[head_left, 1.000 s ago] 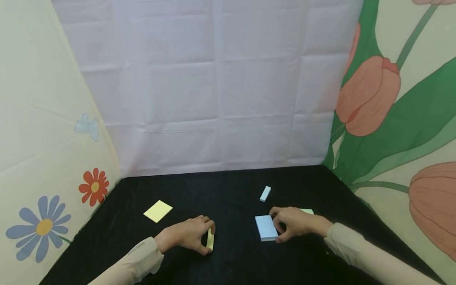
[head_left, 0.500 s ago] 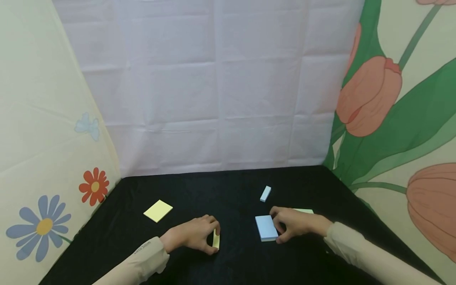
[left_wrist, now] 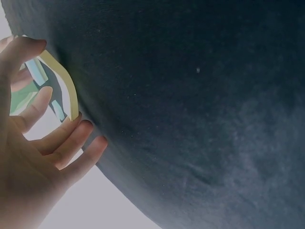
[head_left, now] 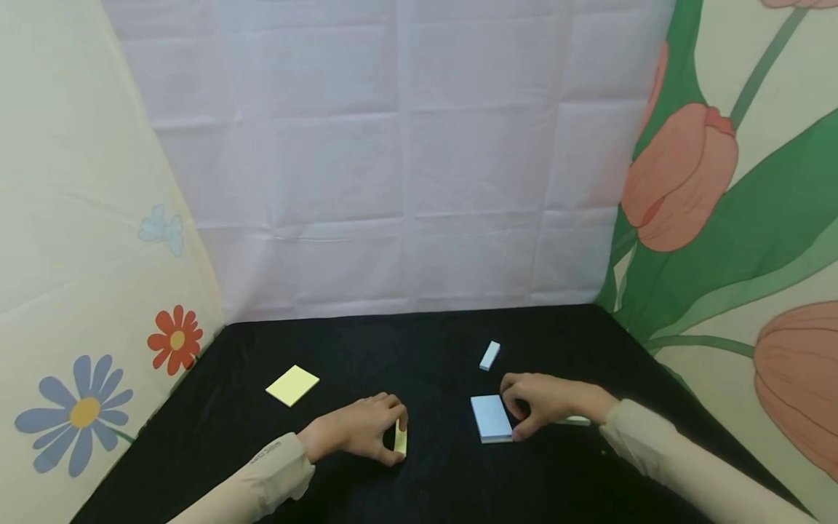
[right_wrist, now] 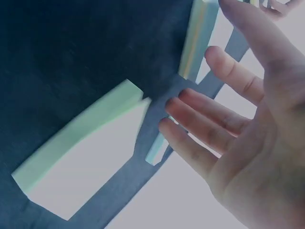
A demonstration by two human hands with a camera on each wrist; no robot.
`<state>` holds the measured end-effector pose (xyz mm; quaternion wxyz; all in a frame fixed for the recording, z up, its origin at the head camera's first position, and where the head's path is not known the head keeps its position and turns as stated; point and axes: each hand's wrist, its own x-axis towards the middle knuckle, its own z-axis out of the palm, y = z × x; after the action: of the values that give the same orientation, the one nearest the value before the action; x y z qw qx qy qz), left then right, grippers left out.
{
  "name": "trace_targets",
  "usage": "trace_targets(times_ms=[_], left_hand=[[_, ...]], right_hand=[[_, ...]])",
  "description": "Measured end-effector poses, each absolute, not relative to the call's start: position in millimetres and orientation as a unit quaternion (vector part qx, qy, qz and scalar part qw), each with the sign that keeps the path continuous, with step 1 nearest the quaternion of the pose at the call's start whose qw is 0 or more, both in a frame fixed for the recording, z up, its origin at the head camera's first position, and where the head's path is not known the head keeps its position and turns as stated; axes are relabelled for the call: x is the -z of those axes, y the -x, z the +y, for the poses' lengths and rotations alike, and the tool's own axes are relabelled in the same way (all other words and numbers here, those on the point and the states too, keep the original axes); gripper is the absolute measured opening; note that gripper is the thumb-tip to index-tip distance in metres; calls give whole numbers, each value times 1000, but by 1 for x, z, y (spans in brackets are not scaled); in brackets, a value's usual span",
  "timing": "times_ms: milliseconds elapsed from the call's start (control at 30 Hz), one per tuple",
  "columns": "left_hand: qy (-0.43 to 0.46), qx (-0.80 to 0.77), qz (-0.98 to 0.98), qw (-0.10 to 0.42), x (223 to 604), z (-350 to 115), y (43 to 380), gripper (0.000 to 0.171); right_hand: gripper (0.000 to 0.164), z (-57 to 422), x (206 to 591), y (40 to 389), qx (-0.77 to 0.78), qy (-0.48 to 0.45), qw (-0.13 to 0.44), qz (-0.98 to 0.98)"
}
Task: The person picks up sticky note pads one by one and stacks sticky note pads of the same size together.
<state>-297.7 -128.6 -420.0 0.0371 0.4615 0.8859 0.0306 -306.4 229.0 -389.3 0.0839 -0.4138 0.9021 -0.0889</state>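
In the head view my left hand pinches a narrow yellow sticky note pad between thumb and fingertips, just over the black cloth. That pad looks slightly bowed in the left wrist view. My right hand is at the right side of a stack of sticky note pads, blue on top, its thumb and fingertips right at the edge. From the right wrist, the stack shows a yellow layer between blue ones, and the right fingers are spread and relaxed beside it.
A yellow square sticky note pad lies at the left. Behind the stack sits a small narrow light-blue pad. A green pad lies close to my right hand, mostly hidden under the wrist in the head view.
My left hand has carried the narrow yellow pad a little to the right. My right hand has shifted slightly away from me at the stack, uncovering a different part of the green pad.
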Motion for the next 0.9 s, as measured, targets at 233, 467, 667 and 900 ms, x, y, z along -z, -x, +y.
trace_targets(times_ms=[233,467,667,900], left_hand=[[-467,-25,883,29,421,-127,299,44],[-471,-16,882,20,422,-125,298,42],[-473,-17,881,16,423,-124,297,44],[-479,-14,878,-16,426,-119,297,46]], right_hand=[[27,227,386,314,85,415,19,906],[24,223,396,321,66,362,-86,926],[28,223,402,326,49,355,-172,918],[32,218,402,328,46,353,-231,905]])
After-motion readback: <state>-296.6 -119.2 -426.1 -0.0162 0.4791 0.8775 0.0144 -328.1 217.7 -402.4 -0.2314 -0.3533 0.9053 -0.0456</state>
